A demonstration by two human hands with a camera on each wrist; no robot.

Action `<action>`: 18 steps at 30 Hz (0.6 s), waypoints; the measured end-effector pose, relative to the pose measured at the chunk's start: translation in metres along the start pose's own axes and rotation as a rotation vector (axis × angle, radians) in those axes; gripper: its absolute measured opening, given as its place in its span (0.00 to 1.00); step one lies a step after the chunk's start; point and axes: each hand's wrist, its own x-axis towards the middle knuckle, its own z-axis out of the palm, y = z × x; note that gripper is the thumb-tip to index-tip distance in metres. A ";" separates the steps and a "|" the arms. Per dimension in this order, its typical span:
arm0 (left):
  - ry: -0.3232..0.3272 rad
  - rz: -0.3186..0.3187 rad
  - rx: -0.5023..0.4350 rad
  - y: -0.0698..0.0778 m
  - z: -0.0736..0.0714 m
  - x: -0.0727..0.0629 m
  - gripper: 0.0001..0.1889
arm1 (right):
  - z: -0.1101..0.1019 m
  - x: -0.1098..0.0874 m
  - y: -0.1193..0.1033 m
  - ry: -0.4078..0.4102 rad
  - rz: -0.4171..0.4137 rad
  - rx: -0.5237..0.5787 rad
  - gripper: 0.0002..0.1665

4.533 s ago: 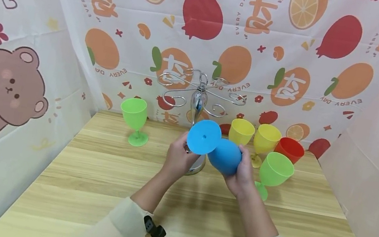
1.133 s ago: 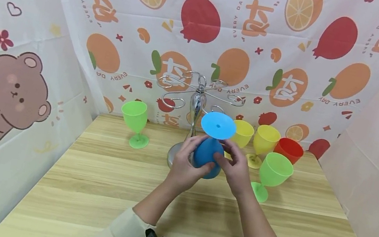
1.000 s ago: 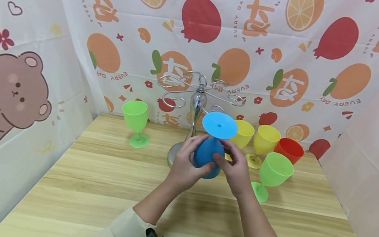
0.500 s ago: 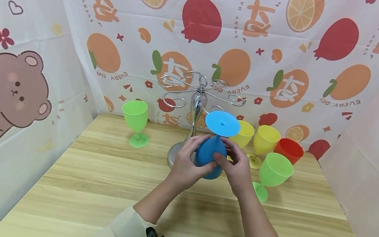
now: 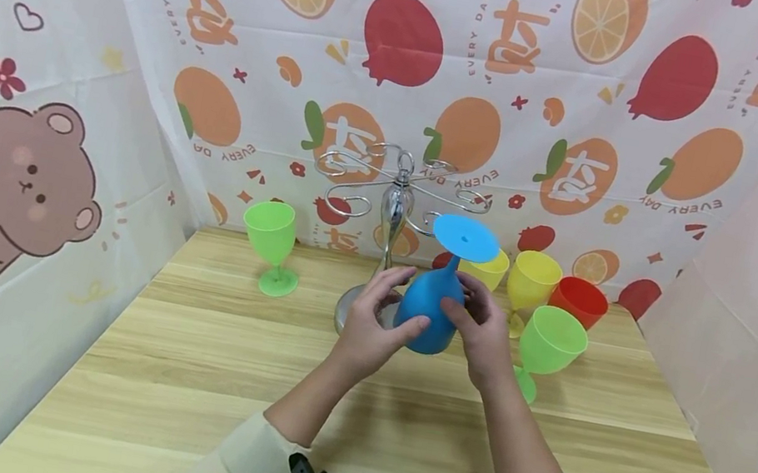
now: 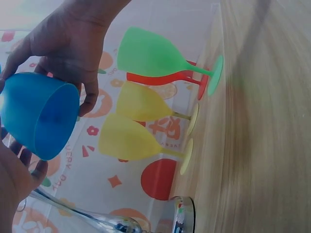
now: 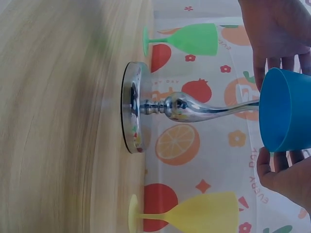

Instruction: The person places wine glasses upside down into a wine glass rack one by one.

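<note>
A blue plastic goblet (image 5: 429,309) hangs mouth-down above the table between both hands, its round foot on top and leaning right. My left hand (image 5: 367,336) curves around the bowl's left side, thumb in front. On the right side my right hand (image 5: 487,347) grips the bowl, with its thumb on the front and fingers partly hidden behind. In the right wrist view the open rim of the goblet (image 7: 277,109) faces down toward the table. Just behind stands a chrome rack (image 5: 395,206) with several curled wire arms, its round base on the table.
One green goblet (image 5: 270,230) stands upright at the left. To the right stand two yellow goblets (image 5: 533,279), a red goblet (image 5: 579,299) and another green goblet (image 5: 551,339), close together. A printed cloth (image 5: 414,40) hangs behind the wooden table (image 5: 210,376).
The blue goblet was tilted between the hands about four seconds ago, then turned foot-up. In the last half second it has shifted slightly right and its foot leans further right.
</note>
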 end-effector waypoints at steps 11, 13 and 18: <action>-0.026 -0.007 -0.020 0.000 0.003 0.002 0.31 | -0.003 -0.001 -0.003 0.014 0.012 0.065 0.29; -0.023 -0.007 -0.012 0.000 0.004 0.002 0.31 | -0.004 -0.001 -0.004 0.013 0.010 0.067 0.29; -0.022 -0.023 -0.013 0.000 0.005 0.004 0.29 | -0.004 0.002 -0.005 0.019 0.002 0.065 0.30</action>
